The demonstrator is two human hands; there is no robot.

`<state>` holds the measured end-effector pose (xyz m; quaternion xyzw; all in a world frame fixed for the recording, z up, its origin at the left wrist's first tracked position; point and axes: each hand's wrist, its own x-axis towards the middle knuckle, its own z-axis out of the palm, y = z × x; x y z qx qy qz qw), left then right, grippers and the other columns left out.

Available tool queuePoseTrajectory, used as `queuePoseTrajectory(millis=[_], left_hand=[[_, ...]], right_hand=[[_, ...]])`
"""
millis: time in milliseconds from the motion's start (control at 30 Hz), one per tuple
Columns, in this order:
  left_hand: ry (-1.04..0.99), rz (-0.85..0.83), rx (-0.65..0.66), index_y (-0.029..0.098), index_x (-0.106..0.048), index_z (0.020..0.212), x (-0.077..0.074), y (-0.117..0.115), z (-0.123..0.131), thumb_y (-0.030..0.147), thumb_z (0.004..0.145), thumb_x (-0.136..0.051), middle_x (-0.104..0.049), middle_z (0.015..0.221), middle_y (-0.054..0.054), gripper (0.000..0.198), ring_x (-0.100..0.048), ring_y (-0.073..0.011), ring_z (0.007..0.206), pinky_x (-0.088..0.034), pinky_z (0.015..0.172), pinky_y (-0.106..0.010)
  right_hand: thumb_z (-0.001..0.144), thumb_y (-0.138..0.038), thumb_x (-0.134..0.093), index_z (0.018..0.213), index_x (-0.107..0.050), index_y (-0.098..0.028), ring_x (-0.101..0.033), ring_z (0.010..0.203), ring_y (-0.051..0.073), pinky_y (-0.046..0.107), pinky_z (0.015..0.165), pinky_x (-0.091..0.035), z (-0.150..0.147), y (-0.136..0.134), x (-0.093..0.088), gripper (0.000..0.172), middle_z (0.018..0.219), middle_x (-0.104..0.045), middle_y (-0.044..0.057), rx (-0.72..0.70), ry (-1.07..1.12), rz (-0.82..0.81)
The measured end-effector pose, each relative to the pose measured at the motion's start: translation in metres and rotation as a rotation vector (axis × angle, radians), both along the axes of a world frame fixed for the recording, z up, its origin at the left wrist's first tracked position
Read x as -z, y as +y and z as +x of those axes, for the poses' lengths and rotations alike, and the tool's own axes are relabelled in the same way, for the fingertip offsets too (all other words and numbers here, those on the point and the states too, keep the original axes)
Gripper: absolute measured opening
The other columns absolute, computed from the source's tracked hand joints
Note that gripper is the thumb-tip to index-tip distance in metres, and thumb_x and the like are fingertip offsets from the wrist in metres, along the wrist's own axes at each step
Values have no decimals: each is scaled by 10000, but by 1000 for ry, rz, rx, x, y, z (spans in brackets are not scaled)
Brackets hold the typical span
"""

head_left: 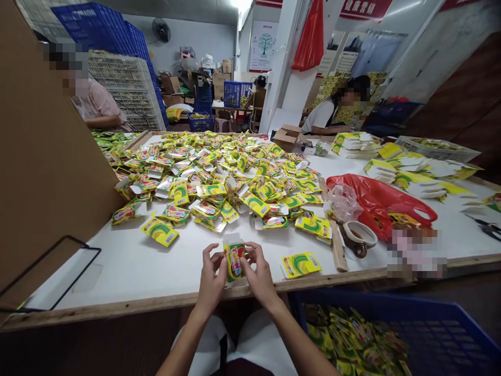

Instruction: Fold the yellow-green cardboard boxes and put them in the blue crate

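Observation:
Between my two hands, a small green and yellow candy box [235, 259] stands upright near the table's front edge, its white top flap raised. My left hand [214, 269] grips the box's left side with bent fingers. On the opposite side, my right hand [258, 269] presses thumb and fingers against it. A yellow box [301, 265] lies flat on the table to the right of my right hand. Beyond my hands spreads a large pile of similar boxes [219, 177], many with white flaps sticking out.
A blue crate [438, 318] of boxes stands below the table edge at right. A wooden strip [338, 245], a brown cup [358, 237] and a red plastic bag [376, 201] lie to the right. Cardboard [58, 156] walls the left. Co-workers sit at far left and right.

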<state>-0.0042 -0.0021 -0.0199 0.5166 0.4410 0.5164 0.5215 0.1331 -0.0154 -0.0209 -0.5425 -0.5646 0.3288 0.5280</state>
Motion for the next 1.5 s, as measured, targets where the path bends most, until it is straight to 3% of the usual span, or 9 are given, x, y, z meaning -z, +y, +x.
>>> queuePoseTrajectory(millis=[133, 467, 667, 767, 833, 967, 1233, 1500], left_hand=[[23, -5, 74, 252, -326, 1180, -2, -2, 2, 313, 856, -522, -633, 1043, -65, 384, -650, -182, 920, -516, 740, -290], [76, -13, 228, 241, -445, 1145, -1, 5, -10, 285, 858, -496, -651, 1063, -55, 295, -640, -171, 894, -498, 764, -282], [63, 39, 104, 204, -520, 1057, 10, 7, -8, 252, 826, -531, -621, 1107, -74, 236, -612, -197, 1000, -488, 847, -315], [12, 75, 24, 226, -462, 1134, 12, 6, -9, 214, 815, -543, -587, 1167, -71, 329, -572, -194, 1085, -457, 923, -347], [35, 90, 2, 231, -459, 1144, 9, 6, -9, 206, 814, -546, -600, 1138, -64, 342, -584, -186, 1050, -462, 910, -345], [158, 132, -16, 186, -595, 941, 0, 6, -9, 262, 832, -537, -638, 972, -55, 145, -608, -186, 936, -471, 852, -310], [215, 82, -75, 168, -609, 872, -5, 13, -7, 323, 831, -543, -649, 843, -42, 173, -608, -176, 808, -476, 757, -283], [219, 19, -59, 163, -605, 833, -13, 25, -4, 357, 824, -551, -643, 780, -22, 202, -590, -150, 719, -464, 673, -241]], right_hand=[[815, -212, -549, 1108, -465, -218, -578, 691, 146, 266, 657, -479, 3, 2, 2, 304, 895, -639, 19, 24, 44, -13], [880, -225, -510, 997, -661, -221, -598, 865, 178, 288, 781, -457, 14, 10, -6, 192, 934, -656, 41, -177, -54, 37], [869, -199, -521, 840, -677, -192, -601, 864, 178, 288, 792, -451, 9, 24, -6, 158, 863, -642, 41, -160, -61, 59], [859, -186, -529, 1008, -611, -205, -609, 812, 162, 278, 759, -470, 2, 25, -2, 171, 846, -642, 20, -116, 55, 64], [863, -200, -528, 1046, -589, -210, -614, 801, 159, 277, 752, -477, 0, 23, -2, 193, 852, -649, 17, -114, 91, 68], [855, -258, -565, 874, -663, -193, -607, 845, 174, 277, 759, -468, 0, 18, -7, 119, 885, -661, 42, -152, 7, 92], [814, -222, -590, 828, -662, -170, -556, 672, 141, 248, 651, -446, -6, 25, -16, 91, 753, -640, 17, -60, -81, 22], [824, -281, -568, 756, -646, -161, -512, 587, 120, 223, 569, -408, -9, 35, -19, 159, 684, -627, 2, -63, -30, -76]])
